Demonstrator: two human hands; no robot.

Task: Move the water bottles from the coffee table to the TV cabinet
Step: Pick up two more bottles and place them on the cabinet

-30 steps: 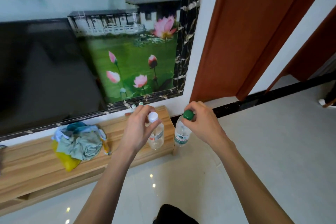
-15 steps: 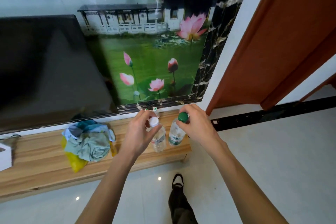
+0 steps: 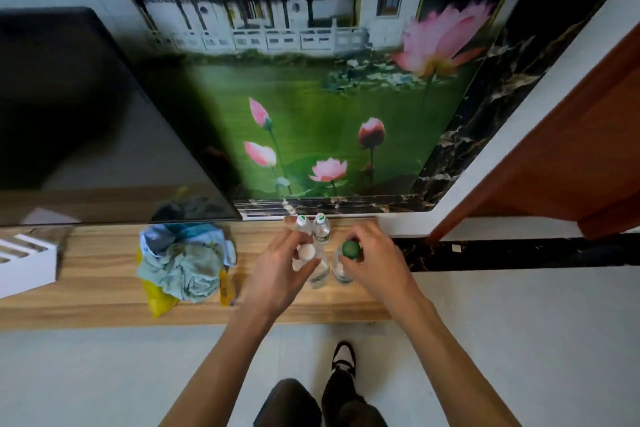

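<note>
My left hand (image 3: 280,270) grips the neck of a clear water bottle with a white cap (image 3: 307,252). My right hand (image 3: 372,262) grips the neck of a second bottle with a green cap (image 3: 350,249). Both bottles hang upright side by side over the right part of the wooden TV cabinet (image 3: 104,298); I cannot tell whether their bases touch it. Two more small bottles (image 3: 313,225) stand at the cabinet's back edge just behind my hands.
A heap of crumpled cloths over a yellow bag (image 3: 183,263) lies left of my hands. A white box (image 3: 24,260) sits at the cabinet's far left. The black TV (image 3: 86,121) hangs above; an orange-brown door (image 3: 571,156) is at right. My shoe (image 3: 343,355) is on the floor below.
I have stepped closer to the cabinet. Both hands with their bottles have moved from its right end inward over the top and lower.
</note>
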